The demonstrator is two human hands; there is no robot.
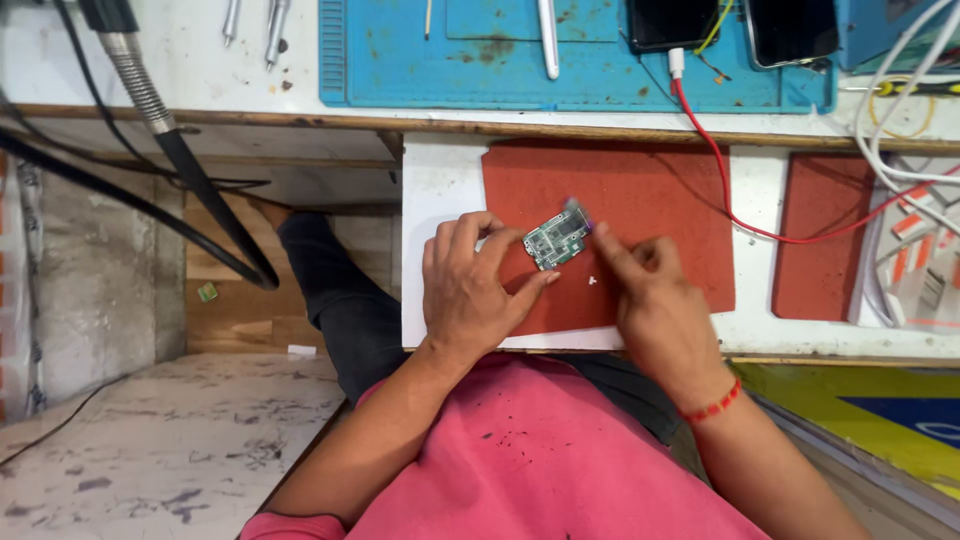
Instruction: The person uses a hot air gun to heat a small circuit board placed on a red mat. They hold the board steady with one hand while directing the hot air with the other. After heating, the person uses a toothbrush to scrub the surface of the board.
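Observation:
A small green circuit board point(556, 240) lies on a red mat point(650, 200) on a pull-out white shelf point(440, 190). My left hand point(470, 290) pinches the board's left and lower edges with thumb and fingers. My right hand point(655, 300), with a red bead bracelet at the wrist, holds a small purple-tipped tool point(578, 210) against the board's upper right corner. A tiny white bit point(594, 281) sits on the mat between the two hands.
A blue work mat point(400, 60) on the bench above holds a white pen-like tool point(548, 40) and two dark phones point(670, 22). A red cable point(720, 170) crosses the red mat. A second red mat point(820, 240) and white cables point(900, 120) lie right. Black hoses point(190, 170) hang left.

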